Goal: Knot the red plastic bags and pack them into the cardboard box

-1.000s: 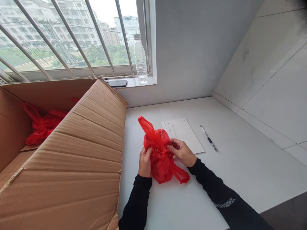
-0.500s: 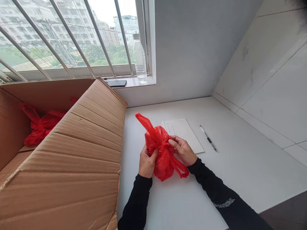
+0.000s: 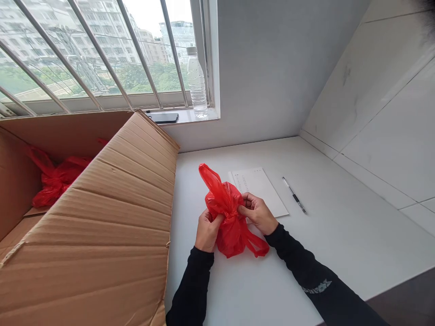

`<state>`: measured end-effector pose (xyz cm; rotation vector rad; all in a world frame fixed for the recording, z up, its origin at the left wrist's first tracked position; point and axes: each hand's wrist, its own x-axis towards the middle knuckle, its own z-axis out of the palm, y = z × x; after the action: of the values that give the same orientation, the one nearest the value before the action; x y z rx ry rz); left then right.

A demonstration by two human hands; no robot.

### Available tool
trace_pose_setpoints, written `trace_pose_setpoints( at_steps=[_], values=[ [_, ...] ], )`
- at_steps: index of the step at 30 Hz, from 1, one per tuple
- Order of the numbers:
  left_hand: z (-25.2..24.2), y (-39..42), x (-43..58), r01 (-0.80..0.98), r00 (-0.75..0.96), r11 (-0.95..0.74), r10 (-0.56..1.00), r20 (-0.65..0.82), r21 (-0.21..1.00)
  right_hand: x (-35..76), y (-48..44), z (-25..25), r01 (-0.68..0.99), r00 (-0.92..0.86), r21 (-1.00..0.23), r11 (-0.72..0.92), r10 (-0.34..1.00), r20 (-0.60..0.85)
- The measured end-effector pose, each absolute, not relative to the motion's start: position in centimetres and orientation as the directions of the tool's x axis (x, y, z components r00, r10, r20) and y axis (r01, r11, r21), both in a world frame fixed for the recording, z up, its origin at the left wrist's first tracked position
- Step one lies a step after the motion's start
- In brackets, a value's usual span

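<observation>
A red plastic bag (image 3: 231, 237), knotted in the middle, is between my two hands above the white table. One handle loop sticks up at its upper left, and the other hangs at its lower right. My left hand (image 3: 208, 230) grips the bag's left side, thumb on top and most fingers hidden underneath. On the other side, my right hand (image 3: 258, 214) pinches the plastic close to the knot. What the bag contains is hidden.
A large open cardboard box (image 3: 129, 203) stands at left, with red plastic bags (image 3: 57, 179) inside. A notebook (image 3: 272, 194) and a pen (image 3: 294, 195) lie on the table (image 3: 340, 217). A water bottle (image 3: 197, 86) and a phone (image 3: 165, 118) are on the windowsill.
The bag's upper handle loop has shifted slightly right and down, and the bag has turned a little in my hands. Both hands keep their hold.
</observation>
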<state>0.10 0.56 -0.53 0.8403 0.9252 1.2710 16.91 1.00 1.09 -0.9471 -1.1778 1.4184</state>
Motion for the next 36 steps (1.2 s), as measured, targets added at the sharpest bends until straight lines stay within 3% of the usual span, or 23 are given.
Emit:
trace_pose_setpoints(
  at_steps=[11,20,28,36],
  values=[
    [-0.70,0.92,-0.40,-0.421,-0.048,0.106,0.989,-0.139,0.901,16.79,0.69,1.25,-0.150,-0.274,-0.989,-0.015,0.961,0.027],
    [-0.62,0.63,0.14,-0.421,0.065,0.115,0.993,-0.096,0.900,16.83,1.06,0.56,-0.201,-0.191,-0.979,0.014,0.980,0.053],
    [-0.72,1.00,-0.41,-0.372,-0.024,0.110,0.992,-0.127,0.922,16.62,0.63,1.10,-0.104,-0.231,-0.993,0.050,0.970,0.073],
    [-0.17,0.67,-0.14,-0.319,-0.013,0.090,0.995,-0.099,0.943,16.55,0.68,1.21,-0.128,-0.228,-0.989,0.072,0.969,0.100]
  ],
)
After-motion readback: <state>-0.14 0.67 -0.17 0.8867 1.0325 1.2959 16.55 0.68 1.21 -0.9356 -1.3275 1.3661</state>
